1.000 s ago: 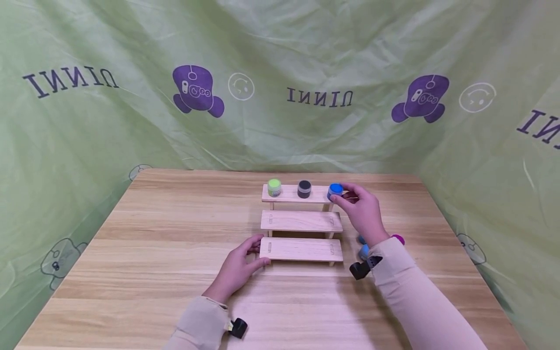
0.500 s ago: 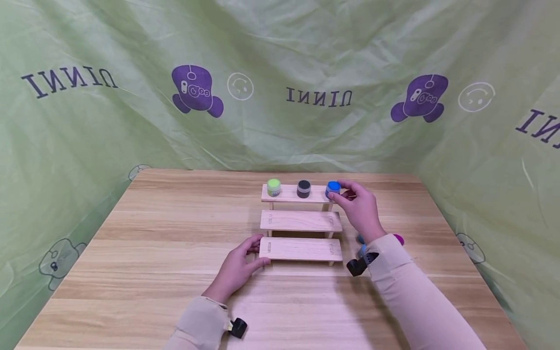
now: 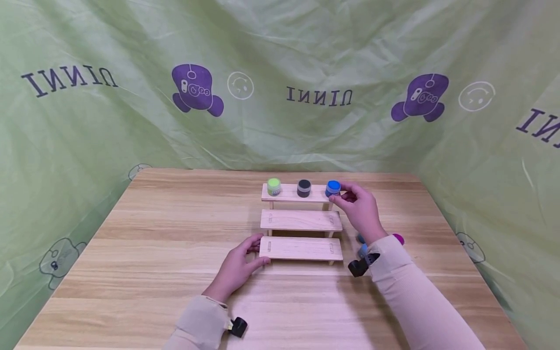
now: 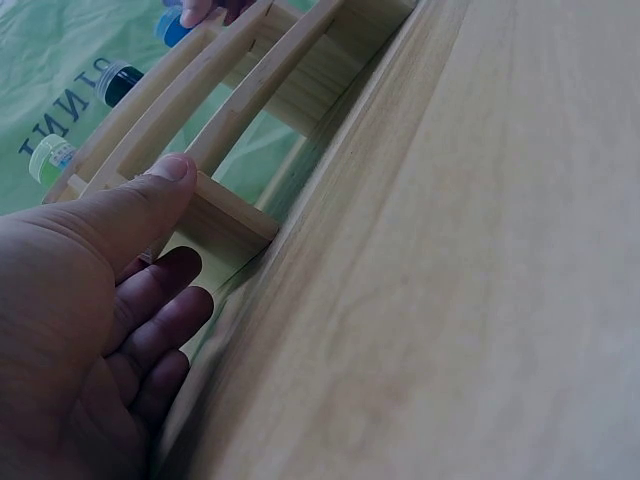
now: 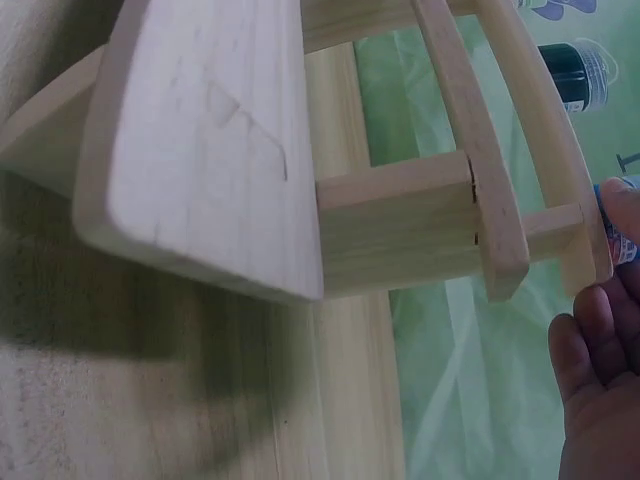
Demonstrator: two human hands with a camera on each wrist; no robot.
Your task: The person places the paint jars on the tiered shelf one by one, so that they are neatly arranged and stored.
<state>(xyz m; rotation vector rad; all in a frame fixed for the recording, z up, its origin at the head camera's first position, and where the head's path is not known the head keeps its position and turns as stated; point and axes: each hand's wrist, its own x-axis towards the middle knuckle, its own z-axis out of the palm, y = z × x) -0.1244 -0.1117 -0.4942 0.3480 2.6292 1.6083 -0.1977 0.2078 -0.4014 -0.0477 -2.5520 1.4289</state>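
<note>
A three-tier wooden display stand (image 3: 301, 248) sits on the table. My left hand (image 3: 238, 266) holds the left end of its lowest step; in the left wrist view the thumb (image 4: 170, 170) lies on the step's corner and the other fingers curl beside it. On the top tier stand a light green paint jar (image 3: 273, 187), a black jar (image 3: 304, 189) and a blue jar (image 3: 333, 189). My right hand (image 3: 360, 209) has thumb and finger around the right side of the blue jar, which rests at the tier's right end. The right wrist view shows that jar (image 5: 625, 225) only partly.
Beside the stand on the right, blue jars (image 3: 362, 251) and a magenta one (image 3: 398, 239) are partly hidden by my right forearm. The wooden table (image 3: 166, 233) reaches back to a green printed curtain (image 3: 280, 136).
The blue jar has shifted slightly left along the top tier with my right hand. Most recently the thumb has dropped a little lower on it. My left hand has stayed still.
</note>
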